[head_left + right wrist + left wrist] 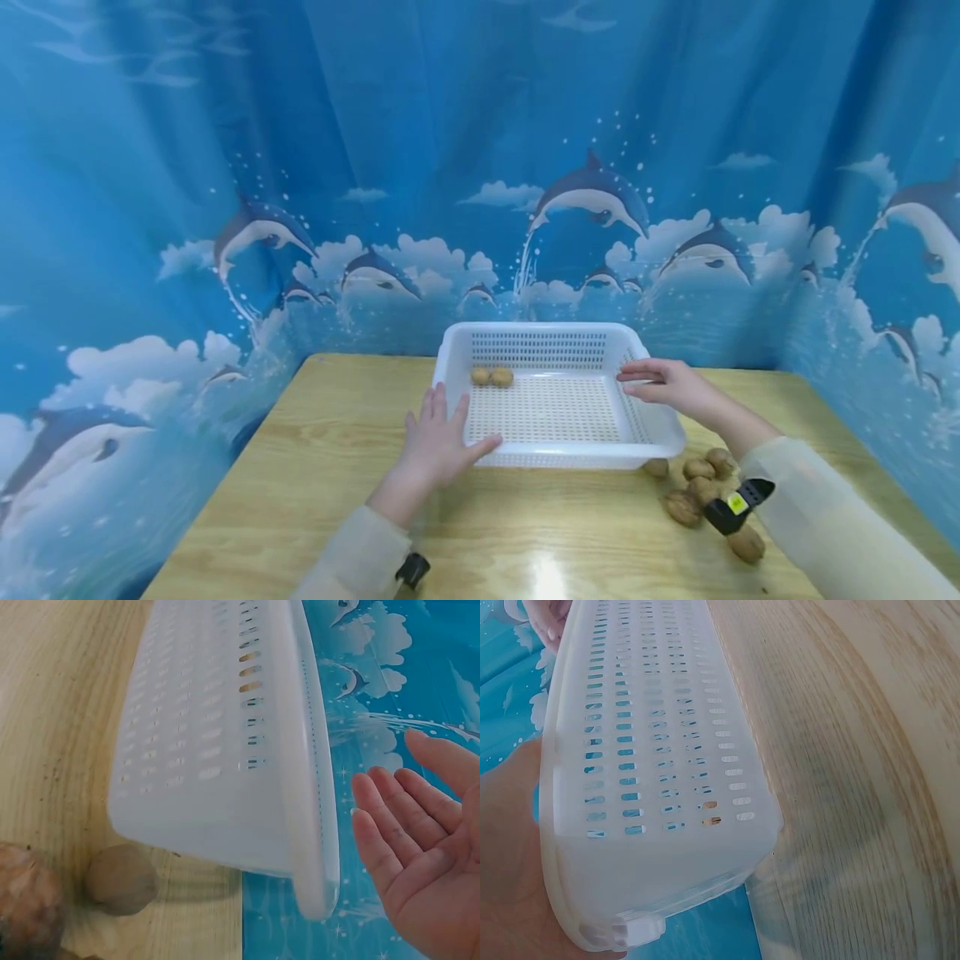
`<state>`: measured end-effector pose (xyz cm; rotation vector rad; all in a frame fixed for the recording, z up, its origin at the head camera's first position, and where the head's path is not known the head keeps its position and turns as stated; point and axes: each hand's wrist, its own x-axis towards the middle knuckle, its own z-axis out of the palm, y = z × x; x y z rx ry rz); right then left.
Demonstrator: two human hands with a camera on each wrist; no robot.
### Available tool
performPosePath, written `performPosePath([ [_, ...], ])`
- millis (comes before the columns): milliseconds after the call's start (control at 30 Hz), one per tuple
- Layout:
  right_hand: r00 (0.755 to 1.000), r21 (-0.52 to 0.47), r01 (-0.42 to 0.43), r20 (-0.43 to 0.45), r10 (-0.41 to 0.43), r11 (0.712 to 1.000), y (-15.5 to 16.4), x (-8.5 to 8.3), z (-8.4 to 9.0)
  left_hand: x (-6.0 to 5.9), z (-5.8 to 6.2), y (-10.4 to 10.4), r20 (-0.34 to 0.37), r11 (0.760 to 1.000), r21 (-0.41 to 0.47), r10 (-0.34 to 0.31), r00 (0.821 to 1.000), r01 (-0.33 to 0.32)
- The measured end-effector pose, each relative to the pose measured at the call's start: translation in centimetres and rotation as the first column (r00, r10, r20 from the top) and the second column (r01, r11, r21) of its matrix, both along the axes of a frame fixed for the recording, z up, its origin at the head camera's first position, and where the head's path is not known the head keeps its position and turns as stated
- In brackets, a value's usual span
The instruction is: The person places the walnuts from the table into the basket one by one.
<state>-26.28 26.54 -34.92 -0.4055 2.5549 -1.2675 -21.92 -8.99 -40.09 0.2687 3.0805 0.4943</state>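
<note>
White plastic basket [558, 400] on table [315, 467], two walnuts [492, 377] inside. My left hand [438, 442] rests flat against its rim; right hand [663, 382] hovers unclenched. Best steadied from both sides, level.

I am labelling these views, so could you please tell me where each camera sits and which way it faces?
Head: worn on the head, looks forward and down at the table, basket, walnuts; both hands and sleeves show, left hand, right hand.
Left wrist: sits at the left hand, looks along the basket's left wall; the palm shows.
Right wrist: sits at the right hand, looks along the basket's right wall; open fingers show.
All three share the basket and table.
</note>
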Motion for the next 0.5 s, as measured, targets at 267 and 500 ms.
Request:
performPosePath([
  [267, 0.999, -0.032, 0.031, -0.022, -0.032, 0.999, 1.9, 1.9, -1.2, -0.2, 0.0, 0.1, 0.001, 1.000, 0.000, 0.008, 1.000, -0.008],
  [500, 0.997, -0.038, 0.049, -0.053, -0.051, 0.998, 2.9, 3.3, -1.6, 0.0, 0.1, 0.1, 0.014, 1.000, 0.005, 0.013, 1.000, -0.013],
])
